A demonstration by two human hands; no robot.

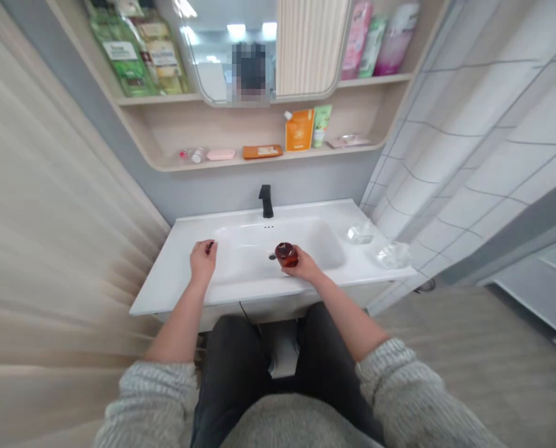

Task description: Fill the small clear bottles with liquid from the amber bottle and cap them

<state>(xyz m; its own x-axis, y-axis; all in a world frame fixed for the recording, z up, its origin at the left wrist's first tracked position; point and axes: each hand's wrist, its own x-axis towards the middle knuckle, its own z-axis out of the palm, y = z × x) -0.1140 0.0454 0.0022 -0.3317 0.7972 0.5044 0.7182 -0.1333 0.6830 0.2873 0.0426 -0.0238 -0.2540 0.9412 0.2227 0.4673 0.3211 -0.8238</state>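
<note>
Head view: the bottle (286,256) is over the basin (240,264), beside the drain (272,256) as seen, with your right hand (306,266) gripping its side. Its mouth seems uncovered; blur prevents certainty. Your left hand (202,261), at the basin's left edge, pinches a small dark piece (209,248), possibly a cap.

Handling: hold the bottle level, thumb and fingers wrapped firmly round the body; smooth, curved walls would likely slip if wet. Tilt slowly, and only over the basin. Pinch the piece securely, clear of the drain.

Materials: bottle reddish-brown, translucent, rounded. Basin glossy white, shallow, with softened corners, set in a smooth white worktop (166,274). Tap (266,202) black and angular. Two clear, crinkled-looking items (361,234) (392,255) lie at right; contents unclear. Above, an orange pouch (299,132) stands on the pale shelf (189,167).
</note>
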